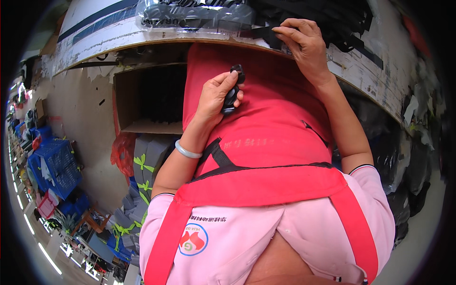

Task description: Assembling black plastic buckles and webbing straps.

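Observation:
My left hand (219,95) is closed around a small black piece (231,99) with shiny rounded parts, held over my red apron (266,118). Its thumb presses on the top end, and the fingers hide part of it, so its exact kind does not show. Farther forward, at the table's near edge, the fingertips of my right hand (306,47) pinch together at a black strap (267,35) lying there. More black straps (327,21) are heaped on the table just beyond that hand.
A clear plastic bag of black items (194,16) lies on the worn white table (99,40). Under it stands an open cardboard box (130,95) with dark contents. Grey bundles tied with green strips (145,164) and blue crates (57,166) are at the left.

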Tool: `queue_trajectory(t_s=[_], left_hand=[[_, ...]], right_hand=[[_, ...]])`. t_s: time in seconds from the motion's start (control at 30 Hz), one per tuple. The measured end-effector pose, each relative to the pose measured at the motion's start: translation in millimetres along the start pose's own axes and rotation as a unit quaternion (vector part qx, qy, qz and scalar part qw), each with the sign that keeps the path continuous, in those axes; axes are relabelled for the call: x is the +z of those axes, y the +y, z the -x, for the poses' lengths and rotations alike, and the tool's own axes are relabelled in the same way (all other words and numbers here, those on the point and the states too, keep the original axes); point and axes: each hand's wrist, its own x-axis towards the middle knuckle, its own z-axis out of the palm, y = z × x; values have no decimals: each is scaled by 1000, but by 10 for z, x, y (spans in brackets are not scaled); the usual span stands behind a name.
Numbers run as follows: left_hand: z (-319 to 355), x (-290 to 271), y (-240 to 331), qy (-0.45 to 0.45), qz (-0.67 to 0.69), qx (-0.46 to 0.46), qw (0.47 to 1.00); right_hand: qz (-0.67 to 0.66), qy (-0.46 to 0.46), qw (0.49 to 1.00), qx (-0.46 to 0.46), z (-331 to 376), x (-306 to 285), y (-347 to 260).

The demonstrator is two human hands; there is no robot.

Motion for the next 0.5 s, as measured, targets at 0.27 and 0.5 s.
queue_trajectory(t_s=[0.27,0.5], left_hand=[[35,76,89,29,-104,79,991],[82,225,128,49,-154,144,976]], right_hand=[[-59,57,994,-77,-164,-266,-575],[-472,-290,735,390,134,-122,-897]])
